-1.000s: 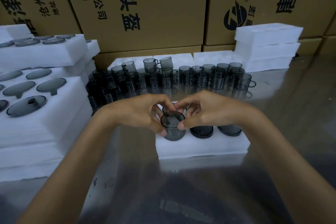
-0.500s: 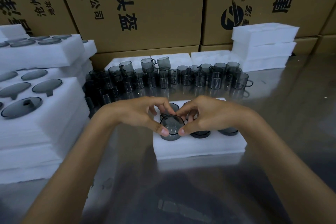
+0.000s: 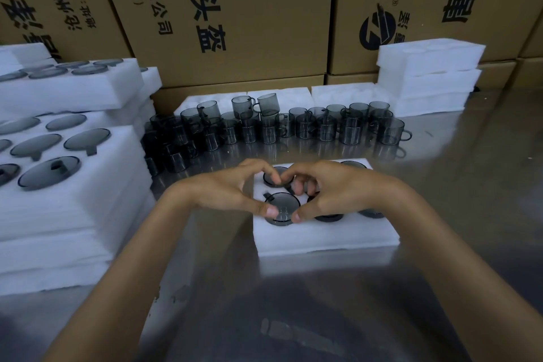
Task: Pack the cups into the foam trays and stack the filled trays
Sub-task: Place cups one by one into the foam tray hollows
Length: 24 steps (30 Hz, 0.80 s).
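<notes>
Head view: both hands' fingers [image 3: 269,210] pinch the cup [image 3: 282,209] (seated in the foam tray [image 3: 323,236]).

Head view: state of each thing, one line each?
Front-left cup: sunk in its pocket, rim up.
Foam tray: flat on the table, visible pockets filled.
Left hand: thumb pressing the cup rim.
Right hand: thumb pressing the same rim.
Loose cups: upright, unpacked, behind the tray.
Filled trays: stacked at left.
Empty trays: stacked at back right.
</notes>
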### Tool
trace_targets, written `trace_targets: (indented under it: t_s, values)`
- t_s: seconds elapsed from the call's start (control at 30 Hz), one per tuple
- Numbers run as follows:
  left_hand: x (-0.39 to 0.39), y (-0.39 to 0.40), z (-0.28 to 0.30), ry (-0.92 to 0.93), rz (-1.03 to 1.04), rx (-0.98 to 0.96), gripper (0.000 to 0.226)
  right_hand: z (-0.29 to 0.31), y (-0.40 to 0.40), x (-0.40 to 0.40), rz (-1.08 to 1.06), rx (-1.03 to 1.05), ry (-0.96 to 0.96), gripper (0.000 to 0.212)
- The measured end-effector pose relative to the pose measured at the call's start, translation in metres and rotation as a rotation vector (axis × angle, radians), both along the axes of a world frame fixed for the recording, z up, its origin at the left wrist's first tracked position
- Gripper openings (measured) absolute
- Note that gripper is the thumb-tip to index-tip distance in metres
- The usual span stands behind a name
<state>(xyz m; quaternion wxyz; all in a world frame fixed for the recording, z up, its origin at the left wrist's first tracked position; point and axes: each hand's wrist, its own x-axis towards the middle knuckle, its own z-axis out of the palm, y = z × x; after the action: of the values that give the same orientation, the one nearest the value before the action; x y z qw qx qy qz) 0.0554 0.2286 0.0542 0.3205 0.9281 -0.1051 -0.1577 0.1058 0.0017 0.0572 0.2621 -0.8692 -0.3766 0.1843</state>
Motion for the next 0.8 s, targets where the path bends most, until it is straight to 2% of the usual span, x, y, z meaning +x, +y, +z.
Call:
trace_targets:
  t_s: [0.07,0.17,0.23,0.3,0.4,0.47,0.57,0.6,0.67,0.8]
  values:
    - [0.002,0.002,-0.004,-0.025,0.094,-0.048,0.060,-0.001,-0.002,0.002,-0.001,0.035,0.010,0.053]
    - [0.005,0.005,-0.009,0.043,0.154,-0.050,0.100,-0.008,0.003,0.005,-0.079,-0.014,-0.185,0.048]
    - [0.007,0.006,-0.013,0.134,0.189,-0.075,0.116,-0.014,0.006,0.005,-0.144,-0.078,-0.219,0.057]
    - [0.009,0.006,-0.016,0.188,0.210,-0.109,0.112,-0.016,0.007,0.003,-0.186,-0.081,-0.173,0.069]
    - [0.009,0.009,-0.020,0.220,0.180,-0.085,0.084,-0.018,-0.004,0.004,-0.262,-0.077,-0.212,0.088]
    - [0.006,0.011,-0.020,0.223,0.162,-0.082,0.075,-0.021,-0.022,0.009,-0.456,-0.078,-0.203,0.093]
    - [0.002,0.012,-0.024,0.185,0.163,-0.171,0.070,-0.033,-0.062,0.014,-0.724,0.001,-0.034,0.066]
    - [0.002,0.010,-0.026,0.167,0.172,-0.222,0.068,-0.038,-0.073,0.010,-0.737,0.053,0.040,0.054]
    - [0.004,0.006,-0.030,0.154,0.188,-0.360,0.067,-0.045,-0.087,-0.003,-0.742,0.192,0.138,0.047]
    - [0.007,-0.002,-0.029,0.094,0.233,-0.611,0.073,-0.058,-0.093,-0.013,-0.673,0.712,0.439,0.041]
